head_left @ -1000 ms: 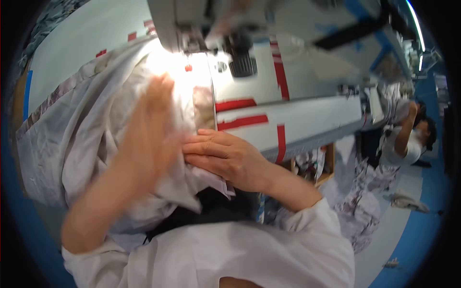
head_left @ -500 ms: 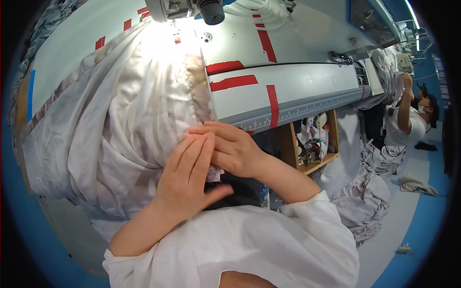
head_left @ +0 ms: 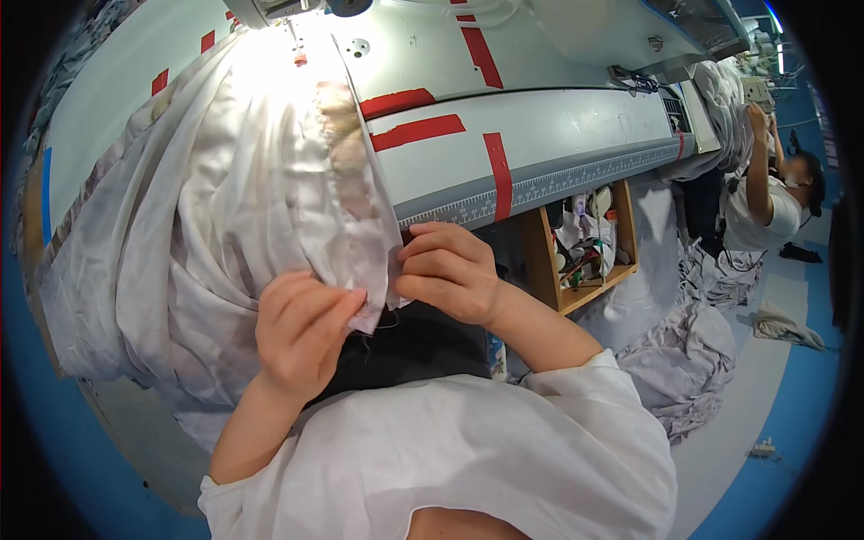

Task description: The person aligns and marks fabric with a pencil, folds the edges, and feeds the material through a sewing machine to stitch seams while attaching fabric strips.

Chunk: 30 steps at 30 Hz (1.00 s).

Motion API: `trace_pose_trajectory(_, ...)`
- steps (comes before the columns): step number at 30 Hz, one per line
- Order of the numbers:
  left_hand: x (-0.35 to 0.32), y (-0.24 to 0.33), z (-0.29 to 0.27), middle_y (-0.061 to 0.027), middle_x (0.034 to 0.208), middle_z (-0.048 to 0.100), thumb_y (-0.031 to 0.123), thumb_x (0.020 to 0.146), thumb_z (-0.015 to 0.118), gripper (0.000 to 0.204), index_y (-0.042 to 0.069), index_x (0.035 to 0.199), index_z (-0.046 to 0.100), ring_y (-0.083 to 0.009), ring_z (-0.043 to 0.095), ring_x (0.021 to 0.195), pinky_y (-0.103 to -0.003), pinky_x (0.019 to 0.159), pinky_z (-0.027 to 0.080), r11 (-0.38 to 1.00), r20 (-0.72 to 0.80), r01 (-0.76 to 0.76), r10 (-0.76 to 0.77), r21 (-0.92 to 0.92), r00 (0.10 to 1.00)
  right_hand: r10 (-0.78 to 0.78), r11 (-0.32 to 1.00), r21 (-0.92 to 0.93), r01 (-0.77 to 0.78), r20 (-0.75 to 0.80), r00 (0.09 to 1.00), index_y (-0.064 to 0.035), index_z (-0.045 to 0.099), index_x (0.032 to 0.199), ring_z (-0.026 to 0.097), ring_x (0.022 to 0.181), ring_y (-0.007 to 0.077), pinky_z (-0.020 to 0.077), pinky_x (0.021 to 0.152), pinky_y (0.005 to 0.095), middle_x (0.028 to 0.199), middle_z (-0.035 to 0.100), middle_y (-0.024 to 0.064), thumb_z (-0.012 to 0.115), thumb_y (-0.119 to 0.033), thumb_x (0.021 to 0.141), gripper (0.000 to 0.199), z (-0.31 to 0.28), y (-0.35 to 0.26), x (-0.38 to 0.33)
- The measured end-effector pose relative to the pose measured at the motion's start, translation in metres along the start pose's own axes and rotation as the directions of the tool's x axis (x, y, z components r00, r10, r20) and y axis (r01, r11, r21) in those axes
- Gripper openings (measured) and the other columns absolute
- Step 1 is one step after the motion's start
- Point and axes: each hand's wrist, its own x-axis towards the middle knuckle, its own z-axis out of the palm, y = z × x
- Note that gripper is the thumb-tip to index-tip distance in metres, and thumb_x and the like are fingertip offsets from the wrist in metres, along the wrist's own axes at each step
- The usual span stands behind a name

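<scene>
A large pale satin fabric (head_left: 207, 198) lies gathered over the sewing table and drapes off its near edge. Its upper end runs under the lit needle area of a sewing machine (head_left: 279, 7). Along the right side of the cloth goes a patterned border strip (head_left: 346, 148). My left hand (head_left: 301, 333) pinches the strip's near end between thumb and fingers, close to a corner with loose threads. On the other side of the strip, my right hand (head_left: 450, 274) has curled fingers gripping the fabric's right edge. The two hands are slightly apart.
Red tape pieces (head_left: 418, 133) mark the table, with a ruler strip (head_left: 558, 184) along its front edge. Below hangs a wooden drawer (head_left: 594, 292) of small tools. Heaped fabric (head_left: 684, 369) lies at the right. A co-worker (head_left: 765, 202) works at the far right.
My hands, earlier flat and overlapping on the cloth, have separated. The left moved left and now pinches the strip's end; the right has curled its fingers at the edge.
</scene>
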Motion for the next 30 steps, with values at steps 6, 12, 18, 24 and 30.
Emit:
trace_pose_trajectory(6,-0.008,0.008,0.016,-0.0058,0.088,0.062,0.005,0.065,0.068,0.028,0.000,0.092,0.069,-0.0233,0.059,0.080,-0.036,0.073,0.047,0.993,0.126,-0.077,0.065,0.093,0.990,-0.114,0.993,0.042,0.114,0.019,0.993,-0.0029,0.059,0.073,0.064,0.086,0.0274,0.0553,0.087,0.0440,0.087,0.064,0.0085,0.069,-0.008,0.066,0.014,-0.003,-0.001,-0.005)
trace_pose_trajectory(12,0.038,-0.012,-0.019,-0.0104,0.098,0.065,0.024,0.071,0.077,0.043,-0.002,0.102,0.065,-0.0297,0.062,0.087,-0.043,0.082,0.047,0.999,0.120,-0.036,0.034,0.019,0.992,-0.158,0.967,0.223,0.121,0.156,0.975,0.0001,0.055,0.068,0.066,0.094,0.0328,0.0522,0.092,0.0514,0.097,0.066,0.0166,0.067,-0.004,0.070,0.013,-0.008,0.004,0.003)
trace_pose_trajectory(18,0.067,-0.112,-0.054,-0.0178,0.125,0.059,0.026,0.082,0.074,0.064,0.005,0.135,0.046,-0.0384,0.058,0.113,-0.041,0.093,0.048,0.698,-0.241,0.393,-0.311,0.599,0.919,-0.192,0.971,0.190,0.148,0.240,0.952,0.0025,0.058,0.072,0.066,0.094,0.0317,0.0577,0.087,0.0430,0.095,0.065,0.0157,0.068,-0.002,0.069,0.011,-0.007,0.009,0.021)
trace_pose_trajectory(24,0.077,-0.165,-0.057,-0.0153,0.111,0.066,0.031,0.084,0.071,0.047,0.006,0.121,0.057,-0.0323,0.065,0.097,-0.037,0.080,0.053,0.760,-0.201,0.390,-0.335,0.520,0.921,-0.151,0.977,0.189,0.101,0.275,0.950,0.0016,0.059,0.073,0.066,0.095,0.0298,0.0585,0.086,0.0397,0.093,0.065,0.0136,0.068,-0.001,0.067,0.011,-0.008,0.013,0.037)
trace_pose_trajectory(30,0.104,-0.188,-0.065,-0.0143,0.110,0.067,0.032,0.085,0.069,0.044,0.007,0.119,0.057,-0.0325,0.066,0.096,-0.038,0.080,0.053,0.708,-0.211,0.454,-0.408,0.541,0.888,-0.075,0.978,0.208,-0.006,0.378,0.923,0.0024,0.062,0.072,0.068,0.095,0.0273,0.0593,0.085,0.0390,0.096,0.068,0.0129,0.070,-0.003,0.072,0.009,-0.009,0.026,0.066)
